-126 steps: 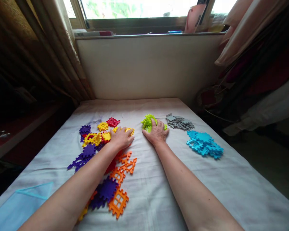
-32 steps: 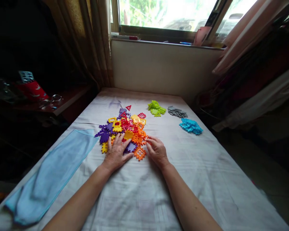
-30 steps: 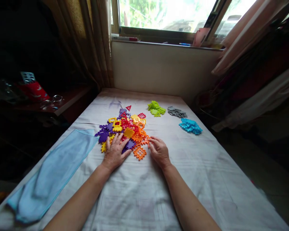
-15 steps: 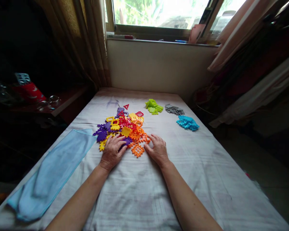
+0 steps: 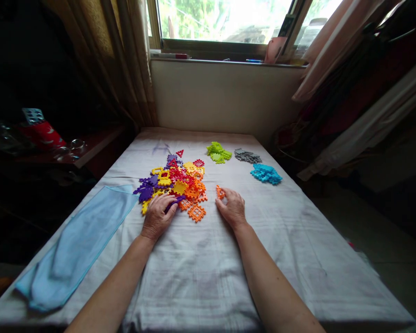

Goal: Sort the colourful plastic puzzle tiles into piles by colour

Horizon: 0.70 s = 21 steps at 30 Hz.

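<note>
A mixed pile of purple, yellow, red and orange toothed plastic pieces (image 5: 180,186) lies left of the middle of the cloth-covered table. My left hand (image 5: 159,213) is at the pile's near edge, its thumb and fingers closed on a purple piece (image 5: 175,202). To the right of the pile, my right hand (image 5: 231,206) grips an orange piece (image 5: 220,192) between thumb and fingers, apart from the others. An orange square piece (image 5: 197,212) lies at the pile's near right edge, between my hands.
Green pieces (image 5: 219,153), grey pieces (image 5: 247,156) and blue pieces (image 5: 266,174) form separate heaps at the back right. A light blue cloth (image 5: 83,245) lies along the left side. A wall and window stand behind the table (image 5: 194,277).
My right hand has drawn an orange piece away from the pile to the right. My left hand has closed on a purple piece and tilted it up. The view has shifted slightly.
</note>
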Available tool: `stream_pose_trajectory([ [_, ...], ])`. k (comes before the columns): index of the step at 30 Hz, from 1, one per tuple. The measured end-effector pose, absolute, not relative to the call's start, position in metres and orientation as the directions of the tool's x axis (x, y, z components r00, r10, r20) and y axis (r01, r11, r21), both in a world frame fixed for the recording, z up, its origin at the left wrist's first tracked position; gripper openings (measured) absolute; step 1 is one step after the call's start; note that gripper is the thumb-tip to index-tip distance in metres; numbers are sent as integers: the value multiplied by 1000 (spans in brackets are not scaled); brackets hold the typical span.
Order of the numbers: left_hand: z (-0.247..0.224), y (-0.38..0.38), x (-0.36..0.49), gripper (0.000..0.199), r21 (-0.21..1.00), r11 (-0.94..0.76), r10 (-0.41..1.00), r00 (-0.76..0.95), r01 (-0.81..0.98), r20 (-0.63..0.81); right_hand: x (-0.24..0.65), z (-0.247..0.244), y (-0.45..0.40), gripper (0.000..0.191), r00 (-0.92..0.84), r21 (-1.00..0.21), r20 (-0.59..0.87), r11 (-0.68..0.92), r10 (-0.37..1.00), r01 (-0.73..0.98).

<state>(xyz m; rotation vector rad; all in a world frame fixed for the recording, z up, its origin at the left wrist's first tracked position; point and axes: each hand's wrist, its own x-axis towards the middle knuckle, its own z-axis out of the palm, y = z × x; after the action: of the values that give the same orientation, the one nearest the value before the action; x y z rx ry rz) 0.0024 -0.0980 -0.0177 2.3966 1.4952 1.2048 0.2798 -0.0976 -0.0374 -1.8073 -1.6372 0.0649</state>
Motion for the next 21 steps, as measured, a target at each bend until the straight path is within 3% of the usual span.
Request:
stream_pose_trajectory([
  [5,-18,-99,1,24,455,-499,801,192,738,567,306,-45,-92,38,354,-509,417,-108,837,854],
  [10,-23,-95,-2,24,481,-442,826,135,757,547,308,-44,-94,36,377,-505,457,-114,806,856],
  [13,-26,-93,-5,24,495,-386,837,70,779,543,295,-34,-99,28,259,-487,510,28,820,873],
  [17,-28,-89,-11,25,537,-335,833,-22,774,552,266,-22,-111,14,-62,-462,496,324,866,825],
  [21,-28,-82,-16,26,556,-314,823,-71,770,564,242,-13,-122,24,-271,-378,444,453,854,808],
])
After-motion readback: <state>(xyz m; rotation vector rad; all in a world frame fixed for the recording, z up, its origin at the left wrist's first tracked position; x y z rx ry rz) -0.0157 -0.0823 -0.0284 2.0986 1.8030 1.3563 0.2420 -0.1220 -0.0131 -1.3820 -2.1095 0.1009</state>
